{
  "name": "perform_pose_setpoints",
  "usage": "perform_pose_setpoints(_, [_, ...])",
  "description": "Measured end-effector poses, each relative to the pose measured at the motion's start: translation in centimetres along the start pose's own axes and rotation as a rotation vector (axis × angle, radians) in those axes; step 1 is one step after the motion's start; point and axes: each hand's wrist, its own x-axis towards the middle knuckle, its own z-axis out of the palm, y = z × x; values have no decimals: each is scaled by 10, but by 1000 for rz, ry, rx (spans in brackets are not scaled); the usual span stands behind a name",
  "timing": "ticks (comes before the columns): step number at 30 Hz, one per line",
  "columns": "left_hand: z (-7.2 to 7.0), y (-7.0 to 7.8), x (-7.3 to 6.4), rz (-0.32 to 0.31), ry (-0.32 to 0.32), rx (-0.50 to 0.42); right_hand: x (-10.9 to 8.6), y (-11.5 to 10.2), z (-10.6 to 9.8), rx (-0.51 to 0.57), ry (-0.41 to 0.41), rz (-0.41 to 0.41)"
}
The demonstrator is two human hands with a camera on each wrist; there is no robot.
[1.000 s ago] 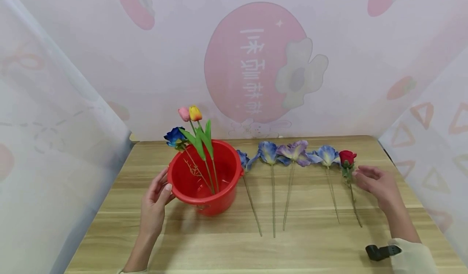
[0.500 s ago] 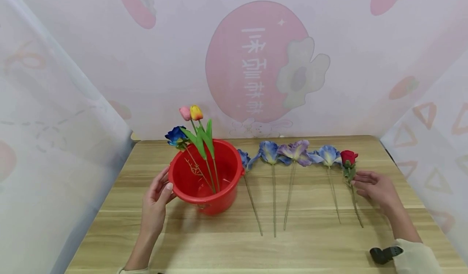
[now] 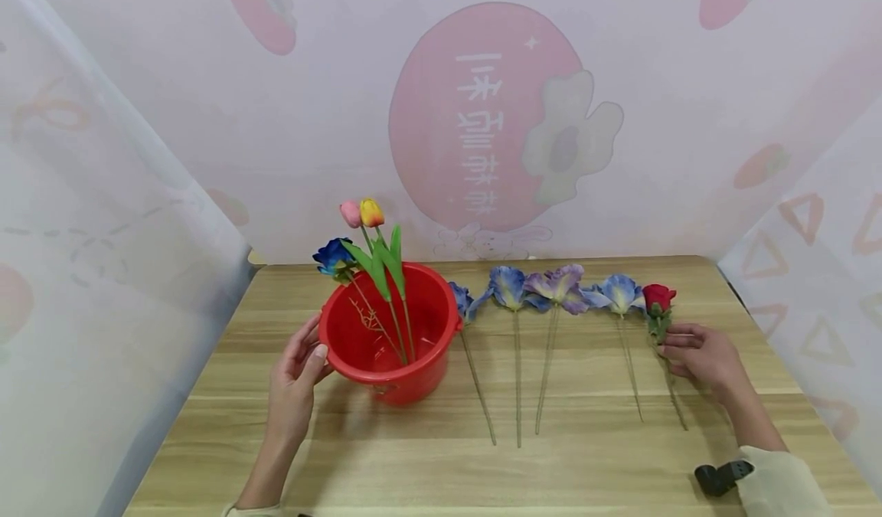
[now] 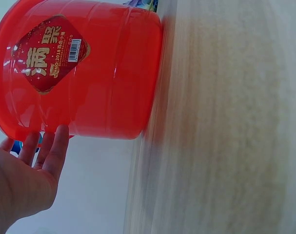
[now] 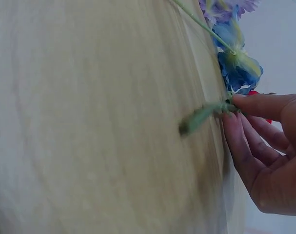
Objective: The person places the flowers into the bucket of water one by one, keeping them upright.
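Fingers (image 4: 55, 155) on bucket (image 4: 104, 97); left-wrist-only barcode (image 4: 75, 50)

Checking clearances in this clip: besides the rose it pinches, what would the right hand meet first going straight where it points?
Past the red rose, the right hand would probably meet the rightmost blue flower first, just under its petals. The hand's height is unclear, so it might pass above.

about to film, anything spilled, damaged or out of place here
No spill or breakage shows; the red bucket sits on the table. One slight oddity: inside the bucket, beside the stem of the blue flower, is a bare twig, while the tulips carry green leaves.
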Motion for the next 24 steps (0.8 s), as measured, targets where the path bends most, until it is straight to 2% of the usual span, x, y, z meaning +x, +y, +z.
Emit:
perform_pose_setpoints(6, [0,0,0,-9,0,3,-5,0,-3,38,23,3])
perform_pose_setpoints(12, [0,0,1,-8,1,-2,-12,-5,-6,121,79,-73])
perform_pose_setpoints(16, [0,0,1,-11,4,-3,-16,-14,-8,134,116,-108])
perform_pose_setpoints(24, [-1,0,-1,-10,-10,4,-23,-41,-8,164,140,-140])
